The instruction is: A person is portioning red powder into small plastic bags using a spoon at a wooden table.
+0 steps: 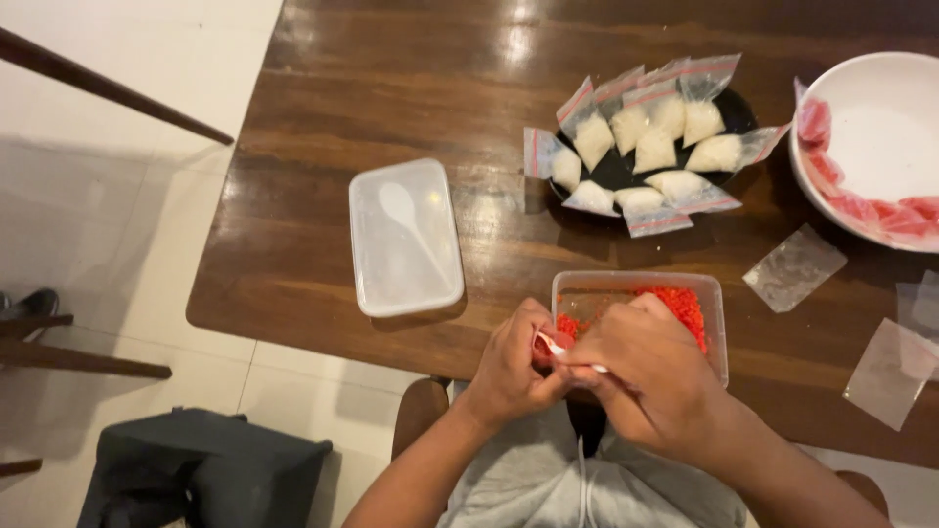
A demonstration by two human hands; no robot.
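My left hand (514, 367) pinches a small clear bag (545, 344) with red filling at the near table edge. My right hand (650, 367) is closed around a white spoon (572, 358) whose tip meets the bag's mouth. Both hands hover over the near side of a clear rectangular tub (716, 323) holding red paste (680, 303). The spoon's handle is mostly hidden by my fingers.
A clear lid (406, 238) with a white spoon under it lies to the left. A black plate (738, 112) holds several bags of white stuff. A white bowl (880, 127) at right holds red-filled bags. Empty clear bags (794, 267) lie at right. A dark bag (205, 469) sits on the floor.
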